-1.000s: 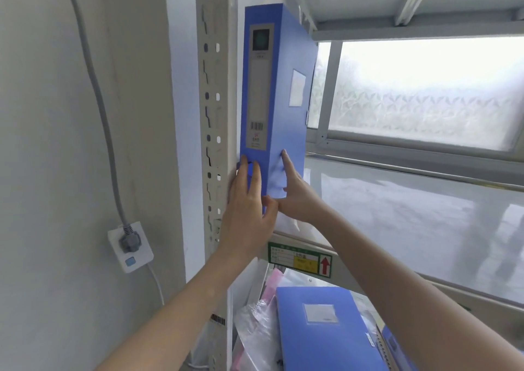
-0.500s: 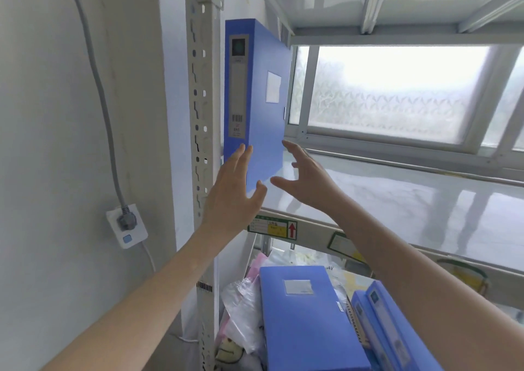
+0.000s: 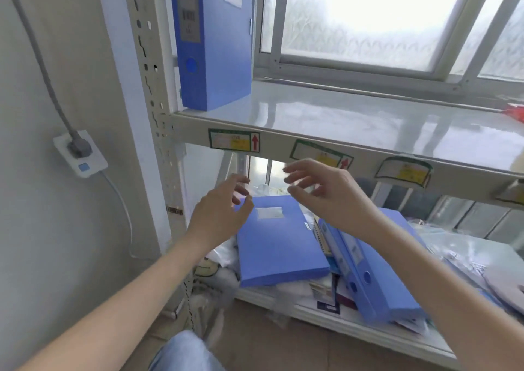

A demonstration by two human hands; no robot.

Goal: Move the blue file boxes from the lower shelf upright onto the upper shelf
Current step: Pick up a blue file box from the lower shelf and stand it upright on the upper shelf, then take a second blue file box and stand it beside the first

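Observation:
One blue file box (image 3: 215,44) stands upright at the left end of the upper shelf (image 3: 340,115), against the perforated post. On the lower shelf (image 3: 354,325) a second blue file box (image 3: 278,246) lies flat with its white label up. Two more blue file boxes (image 3: 377,280) lean on their sides to its right. My left hand (image 3: 224,212) hovers over the flat box's near left corner, fingers spread, holding nothing. My right hand (image 3: 320,189) floats above the flat box's far right side, fingers apart and empty.
A perforated metal post (image 3: 153,87) frames the shelf on the left. A wall socket with a grey plug (image 3: 79,151) sits on the wall beside it. Plastic bags and papers (image 3: 482,260) crowd the lower shelf. A frosted window (image 3: 368,16) is behind the upper shelf.
Both hands let go of the upright box, which stays standing on the upper shelf, and dropped down to just above the flat box on the lower shelf. My view tilted downward.

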